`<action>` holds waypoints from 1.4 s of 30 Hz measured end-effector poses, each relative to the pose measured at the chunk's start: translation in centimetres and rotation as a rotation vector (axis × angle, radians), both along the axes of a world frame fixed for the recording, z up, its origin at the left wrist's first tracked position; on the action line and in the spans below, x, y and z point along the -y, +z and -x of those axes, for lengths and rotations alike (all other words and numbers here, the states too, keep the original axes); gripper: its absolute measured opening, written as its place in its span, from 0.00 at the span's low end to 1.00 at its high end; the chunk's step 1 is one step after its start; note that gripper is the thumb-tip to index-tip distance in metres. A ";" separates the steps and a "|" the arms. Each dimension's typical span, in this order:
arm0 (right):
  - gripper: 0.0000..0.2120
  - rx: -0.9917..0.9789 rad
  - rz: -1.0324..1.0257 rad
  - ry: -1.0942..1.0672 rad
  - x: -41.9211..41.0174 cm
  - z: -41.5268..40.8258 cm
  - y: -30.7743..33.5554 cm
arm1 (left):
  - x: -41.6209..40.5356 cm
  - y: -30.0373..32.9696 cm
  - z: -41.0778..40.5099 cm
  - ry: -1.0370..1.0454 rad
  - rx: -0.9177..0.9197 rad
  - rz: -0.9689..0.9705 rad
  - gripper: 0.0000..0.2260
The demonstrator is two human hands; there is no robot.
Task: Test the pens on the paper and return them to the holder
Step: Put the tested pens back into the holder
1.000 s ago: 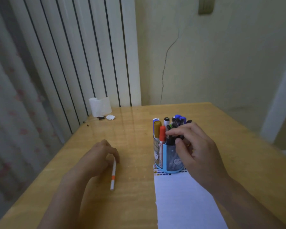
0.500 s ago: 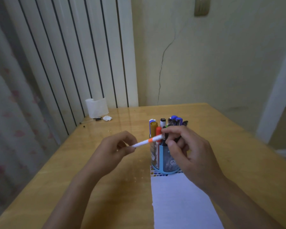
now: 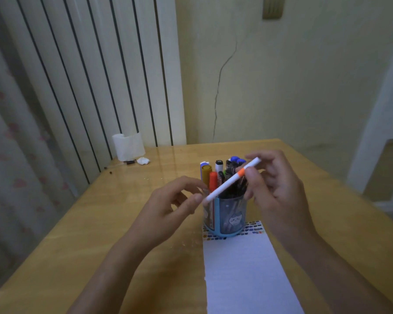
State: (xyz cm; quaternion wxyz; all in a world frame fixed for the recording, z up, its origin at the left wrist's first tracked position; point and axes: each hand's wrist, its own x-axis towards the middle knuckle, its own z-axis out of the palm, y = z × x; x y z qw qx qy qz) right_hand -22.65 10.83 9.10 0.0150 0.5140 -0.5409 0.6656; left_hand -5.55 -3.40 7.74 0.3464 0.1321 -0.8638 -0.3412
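head-worn, forward-down, near table [image 3: 123, 223]

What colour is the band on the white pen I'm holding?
Orange, on the slim white pen, clearest in the head view.

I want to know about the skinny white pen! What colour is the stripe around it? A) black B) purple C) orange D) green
C: the white pen, pinched by the right hand in front of the pen holder, has an orange band near its upper end.
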 end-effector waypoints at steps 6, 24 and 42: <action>0.11 0.066 0.069 -0.078 0.0 1.5 0.3 | 0.1 -0.5 0.3 0.013 0.067 0.069 0.13; 0.13 0.066 0.065 -0.107 0.1 1.6 0.6 | 1.2 -1.1 -0.2 0.221 0.268 0.215 0.17; 0.13 0.019 0.192 -0.264 -0.4 2.8 0.9 | 0.5 -0.6 0.2 0.183 0.174 0.163 0.15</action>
